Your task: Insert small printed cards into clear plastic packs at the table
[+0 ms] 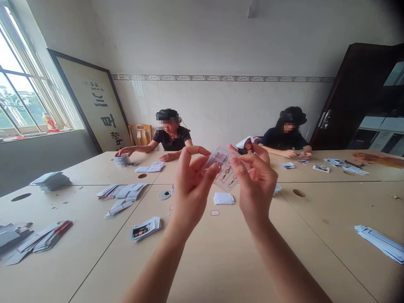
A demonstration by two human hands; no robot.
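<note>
Above the middle of the table, a small clear plastic case point(224, 185) is held tilted between my two hands. Small dark metal pieces with rings, like fishing swivels, show through its compartments. My left hand point(194, 176) pinches the left side, thumb across the front. On the right side, the thumb and fingers of my right hand point(257, 181) grip the case. A dark printed card point(246, 147) with a white part sticks up behind my right fingers; I cannot tell whether they hold it. Below the case lie a stack of white cards point(224, 198) and a red-edged label point(215, 213).
A printed card stack point(147, 229) lies left of my forearm. More paper piles point(50, 181) and folded slips point(47, 240) are further left, with white strips point(378, 242) at right. Two co-workers point(172, 136) sit opposite, handling cards. The table point(202, 273) has round holes.
</note>
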